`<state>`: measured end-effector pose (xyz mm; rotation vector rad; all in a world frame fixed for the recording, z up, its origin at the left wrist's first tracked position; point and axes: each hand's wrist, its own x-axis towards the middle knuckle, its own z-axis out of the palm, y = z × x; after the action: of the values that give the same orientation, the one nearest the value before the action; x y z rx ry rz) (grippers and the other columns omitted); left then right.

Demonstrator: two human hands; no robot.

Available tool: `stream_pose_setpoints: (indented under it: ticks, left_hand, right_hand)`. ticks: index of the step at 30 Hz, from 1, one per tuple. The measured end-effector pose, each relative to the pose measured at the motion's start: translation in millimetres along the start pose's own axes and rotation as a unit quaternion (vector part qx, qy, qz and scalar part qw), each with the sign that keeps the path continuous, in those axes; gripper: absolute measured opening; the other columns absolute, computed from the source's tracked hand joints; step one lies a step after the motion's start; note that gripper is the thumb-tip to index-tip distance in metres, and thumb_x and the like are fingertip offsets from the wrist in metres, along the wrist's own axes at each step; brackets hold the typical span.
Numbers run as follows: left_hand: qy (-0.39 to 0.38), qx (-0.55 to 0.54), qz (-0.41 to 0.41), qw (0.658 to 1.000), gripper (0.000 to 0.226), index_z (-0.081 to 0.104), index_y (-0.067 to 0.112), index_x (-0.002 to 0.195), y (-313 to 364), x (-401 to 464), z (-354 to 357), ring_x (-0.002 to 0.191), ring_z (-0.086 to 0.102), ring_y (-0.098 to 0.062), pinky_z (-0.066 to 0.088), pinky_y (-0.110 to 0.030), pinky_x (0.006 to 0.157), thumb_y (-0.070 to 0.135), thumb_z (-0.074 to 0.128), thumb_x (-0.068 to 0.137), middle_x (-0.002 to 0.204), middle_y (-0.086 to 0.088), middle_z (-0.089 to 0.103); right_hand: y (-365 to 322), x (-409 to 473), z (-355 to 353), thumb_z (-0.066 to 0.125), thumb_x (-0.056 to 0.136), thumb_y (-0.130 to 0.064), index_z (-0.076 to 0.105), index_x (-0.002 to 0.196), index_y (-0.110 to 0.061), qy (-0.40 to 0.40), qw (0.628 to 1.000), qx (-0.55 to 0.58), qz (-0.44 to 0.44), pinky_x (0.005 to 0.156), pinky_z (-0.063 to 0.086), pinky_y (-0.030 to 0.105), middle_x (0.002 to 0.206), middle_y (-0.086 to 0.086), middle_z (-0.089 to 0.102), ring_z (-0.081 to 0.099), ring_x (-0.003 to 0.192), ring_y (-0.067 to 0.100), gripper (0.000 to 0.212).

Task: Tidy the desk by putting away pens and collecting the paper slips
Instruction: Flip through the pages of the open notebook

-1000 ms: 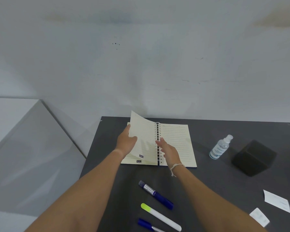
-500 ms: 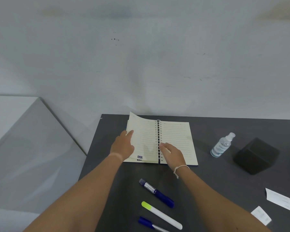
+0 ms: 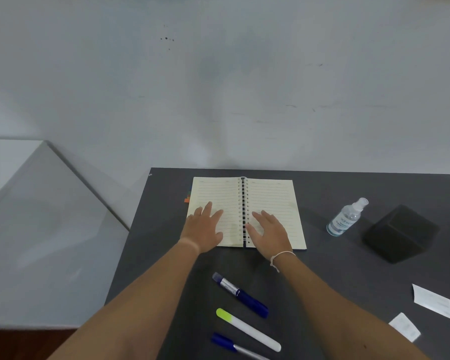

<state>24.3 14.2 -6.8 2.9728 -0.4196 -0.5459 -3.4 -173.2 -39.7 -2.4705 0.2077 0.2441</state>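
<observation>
A spiral notebook (image 3: 270, 201) lies open flat at the back of the dark desk (image 3: 335, 268). My left hand (image 3: 205, 228) rests palm down on its left page, fingers spread. My right hand (image 3: 269, 231) lies flat on the right page beside the spiral. Near the front edge lie three pens: a blue marker (image 3: 240, 294), a white highlighter with a yellow-green cap (image 3: 247, 328) and a blue pen (image 3: 229, 344). Two white paper slips (image 3: 433, 301) (image 3: 404, 326) lie at the front right.
A clear spray bottle (image 3: 347, 216) stands right of the notebook. Further right is a black box-shaped holder (image 3: 400, 233). A grey-white surface (image 3: 37, 229) lies left of the desk, and a pale wall rises behind.
My left hand laid the lifted page down to the left. Both hands now press flat on the open notebook. The view has tilted down slightly.
</observation>
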Motion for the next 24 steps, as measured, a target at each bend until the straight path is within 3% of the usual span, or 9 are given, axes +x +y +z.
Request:
stream_pose_setpoints:
  ticks: [6, 12, 24]
  left_hand:
    - [-0.022, -0.003, 0.046, 0.999, 0.059, 0.018, 0.029, 0.146, 6.9, 7.5, 9.6, 0.146, 0.006, -0.029, 0.013, -0.046, 0.117, 0.04, 0.039, 0.092, 0.16, -0.001, 0.004]
    - [-0.024, -0.032, 0.1, 0.994, 0.059, 0.012, 0.033, 0.147, 9.0, 12.7, 14.7, 0.147, 0.005, -0.026, 0.009, -0.045, 0.118, 0.023, 0.032, 0.091, 0.16, 0.005, 0.002]
    - [-0.029, -0.013, 0.088, 0.996, 0.056, 0.016, 0.032, 0.146, 8.1, 10.6, 15.6, 0.146, 0.008, -0.026, 0.014, -0.046, 0.118, 0.027, 0.032, 0.093, 0.16, 0.003, 0.007]
  right_hand:
    - [10.9, 7.4, -0.5, 0.041, 0.091, -0.046, 0.034, 0.141, -0.03, 0.014, 0.997, -0.073, -0.018, 0.118, 0.011, 0.041, 0.156, 0.001, 0.023, 0.015, 0.145, 0.025, 0.053]
    - [18.3, 9.5, 2.6, 0.041, 0.092, -0.041, 0.032, 0.142, -0.03, 0.012, 0.994, -0.11, -0.021, 0.119, 0.005, 0.04, 0.158, 0.0, 0.018, 0.01, 0.146, 0.024, 0.052]
    - [19.3, 6.0, 2.5, 0.041, 0.092, -0.039, 0.03, 0.143, -0.029, 0.002, 0.992, -0.124, -0.02, 0.119, 0.004, 0.039, 0.158, -0.001, 0.014, 0.008, 0.147, 0.023, 0.054]
